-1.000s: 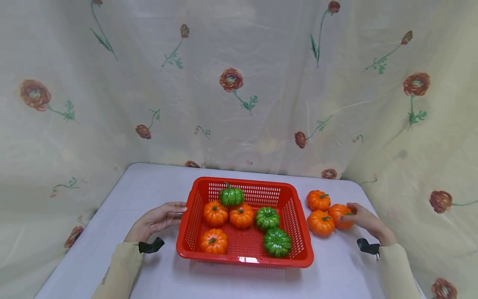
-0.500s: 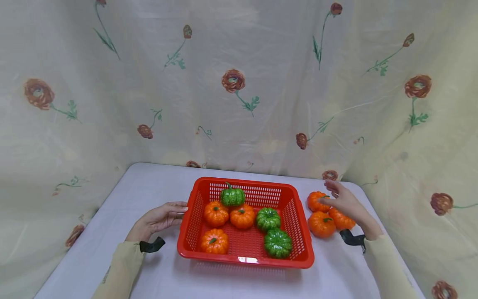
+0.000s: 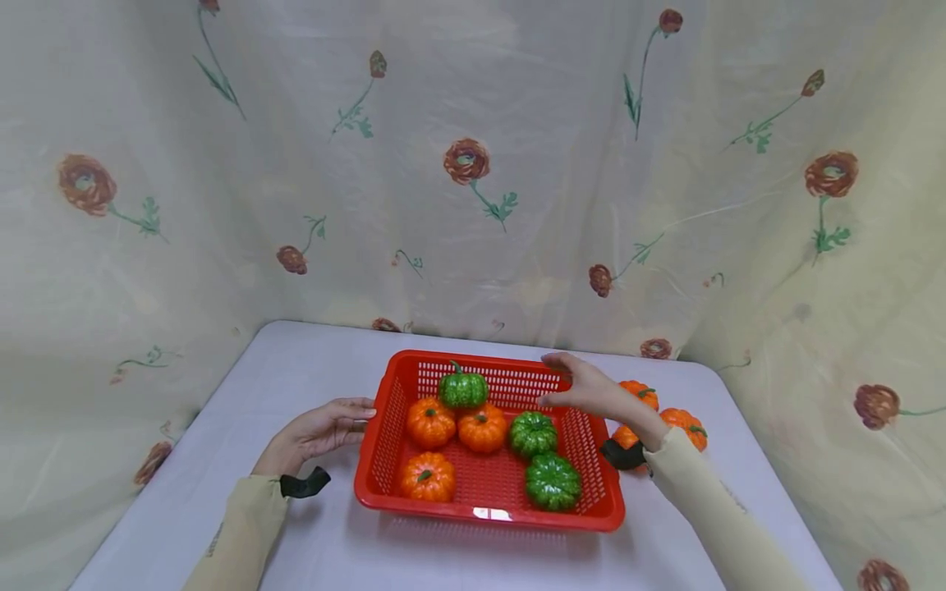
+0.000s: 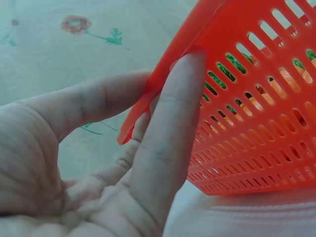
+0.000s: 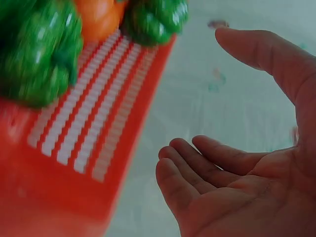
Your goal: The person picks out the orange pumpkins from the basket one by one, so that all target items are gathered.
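Red basket (image 3: 414,506): plastic, slotted walls; standing on the white table (image 3: 325,361), between the two hands.
Left hand (image 3: 321,428): at the basket's left rim; rim pinched between thumb and fingers, slotted wall just beside.
Right hand (image 3: 587,390): above the basket's far right part; thumb and fingers wide apart, bare air between; apart from the rim in the right wrist view.
Basket, far left: upper green pumpkin (image 3: 463,390), stem up, just behind the next pair.
Basket, middle: left-middle orange pumpkin (image 3: 431,423) beside centre orange pumpkin (image 3: 483,428).
Basket, near left: front orange pumpkin (image 3: 429,477), dark stem showing.
Basket, right: middle green pumpkin (image 3: 533,435), with nearer green pumpkin (image 3: 553,482) close in front.
Table, right of basket: far orange pumpkin (image 3: 639,394), partly behind the right forearm; near orange pumpkin (image 3: 625,436), mostly hidden by the wrist; outer orange pumpkin (image 3: 685,428), stem toward the right.
Wrists: left black strap (image 3: 305,482) and right black strap (image 3: 624,454), below cream sleeves (image 3: 713,509).
Backdrop: pale cloth (image 3: 355,213), printed with red-brown flowers and green stems.
Right wrist view: basket and pumpkins blurred.
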Tool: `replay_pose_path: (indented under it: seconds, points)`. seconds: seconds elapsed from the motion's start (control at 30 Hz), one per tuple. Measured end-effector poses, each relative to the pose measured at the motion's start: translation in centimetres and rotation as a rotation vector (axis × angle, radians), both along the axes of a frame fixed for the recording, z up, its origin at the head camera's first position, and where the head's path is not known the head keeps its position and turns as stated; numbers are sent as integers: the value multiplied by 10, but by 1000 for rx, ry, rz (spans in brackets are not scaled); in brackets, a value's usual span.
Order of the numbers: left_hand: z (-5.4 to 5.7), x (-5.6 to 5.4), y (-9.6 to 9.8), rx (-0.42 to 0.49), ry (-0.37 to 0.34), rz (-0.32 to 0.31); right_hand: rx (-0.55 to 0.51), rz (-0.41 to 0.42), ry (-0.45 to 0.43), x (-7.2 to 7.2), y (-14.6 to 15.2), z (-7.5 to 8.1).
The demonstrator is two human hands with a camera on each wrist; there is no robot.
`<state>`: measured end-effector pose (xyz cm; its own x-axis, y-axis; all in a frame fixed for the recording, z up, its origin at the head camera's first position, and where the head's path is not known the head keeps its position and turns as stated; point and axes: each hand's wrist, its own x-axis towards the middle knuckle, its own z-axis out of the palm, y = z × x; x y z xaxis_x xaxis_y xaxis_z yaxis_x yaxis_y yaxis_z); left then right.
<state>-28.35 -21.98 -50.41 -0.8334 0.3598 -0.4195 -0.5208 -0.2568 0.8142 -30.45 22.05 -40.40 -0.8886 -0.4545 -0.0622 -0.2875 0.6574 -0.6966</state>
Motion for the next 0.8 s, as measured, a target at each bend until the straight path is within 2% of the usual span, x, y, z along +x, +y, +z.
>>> replay_pose_path:
  seconds: [0.17, 0.37, 0.53, 0.8]
  points:
    - [0, -1, 0, 36, 32, -57, 48, 61, -15, -1, -28, -9]
    - [1, -1, -1, 61, 49, -82, 115, 97, -46, -5, -54, -27]
    - [0, -3, 1, 80, 73, -117, 153, 122, -89, -6, -69, -41]
    - [-2, -8, 3, 63, 85, -145, 169, 140, -76, -15, -83, -50]
